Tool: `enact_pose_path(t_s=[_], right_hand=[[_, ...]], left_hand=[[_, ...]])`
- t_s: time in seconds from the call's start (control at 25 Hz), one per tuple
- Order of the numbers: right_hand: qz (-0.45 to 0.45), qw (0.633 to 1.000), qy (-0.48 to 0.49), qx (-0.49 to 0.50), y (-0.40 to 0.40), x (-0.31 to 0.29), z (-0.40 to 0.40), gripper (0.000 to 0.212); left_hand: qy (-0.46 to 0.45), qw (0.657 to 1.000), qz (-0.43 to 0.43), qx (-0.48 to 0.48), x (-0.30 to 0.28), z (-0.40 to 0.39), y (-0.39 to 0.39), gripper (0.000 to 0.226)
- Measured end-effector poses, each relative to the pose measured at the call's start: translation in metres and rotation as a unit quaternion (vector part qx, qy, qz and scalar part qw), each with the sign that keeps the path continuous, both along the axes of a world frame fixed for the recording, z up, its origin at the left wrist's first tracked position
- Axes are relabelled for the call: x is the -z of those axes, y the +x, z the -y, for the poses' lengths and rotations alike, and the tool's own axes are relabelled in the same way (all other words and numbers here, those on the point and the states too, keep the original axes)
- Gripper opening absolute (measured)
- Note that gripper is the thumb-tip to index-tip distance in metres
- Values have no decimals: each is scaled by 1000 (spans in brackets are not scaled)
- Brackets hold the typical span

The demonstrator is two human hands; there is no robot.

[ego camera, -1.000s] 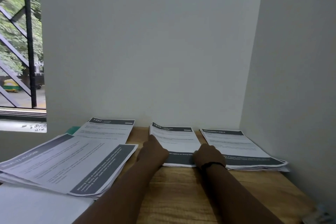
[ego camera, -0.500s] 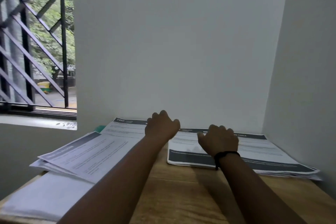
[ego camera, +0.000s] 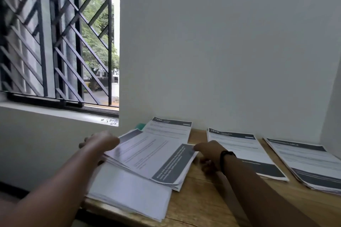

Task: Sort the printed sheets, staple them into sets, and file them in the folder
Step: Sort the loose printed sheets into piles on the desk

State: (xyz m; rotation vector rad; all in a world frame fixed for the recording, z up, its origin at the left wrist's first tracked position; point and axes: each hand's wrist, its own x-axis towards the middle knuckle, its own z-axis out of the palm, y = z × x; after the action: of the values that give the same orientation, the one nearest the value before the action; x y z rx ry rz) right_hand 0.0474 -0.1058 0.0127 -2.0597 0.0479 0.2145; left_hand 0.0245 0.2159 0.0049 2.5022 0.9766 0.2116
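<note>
A skewed stack of printed sheets (ego camera: 147, 155) with dark header bands lies on the left part of the wooden table (ego camera: 203, 201). My left hand (ego camera: 99, 143), blurred, grips the stack's left edge. My right hand (ego camera: 209, 153), with a black wristband, has its curled fingers on the stack's right corner. Behind the stack lies a sheet headed 1492 (ego camera: 170, 129). A second pile (ego camera: 239, 151) sits in the middle and a third pile (ego camera: 306, 162) at the right. A teal corner (ego camera: 141, 126), perhaps the folder, peeks out behind the sheets. No stapler is in view.
A thick pile of plain white paper (ego camera: 129, 195) lies under the stack at the table's front left corner. White walls close in behind and at the right. A barred window (ego camera: 59, 42) and its sill are on the left.
My view swung left. Both hands left the middle pile and moved left to the skewed stack, the left hand to its left edge and the right hand to its right corner.
</note>
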Motion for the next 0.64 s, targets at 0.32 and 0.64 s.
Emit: enact_pose_path(t_s=[0.32, 0.64], right_hand=[[-72, 991, 107, 28, 7, 10, -12, 20], [-104, 964, 244, -5, 2, 12, -13, 14]], left_hand=[[-198, 977, 74, 35, 7, -25, -12, 30], [-264, 942, 182, 94, -28, -8, -17, 17]])
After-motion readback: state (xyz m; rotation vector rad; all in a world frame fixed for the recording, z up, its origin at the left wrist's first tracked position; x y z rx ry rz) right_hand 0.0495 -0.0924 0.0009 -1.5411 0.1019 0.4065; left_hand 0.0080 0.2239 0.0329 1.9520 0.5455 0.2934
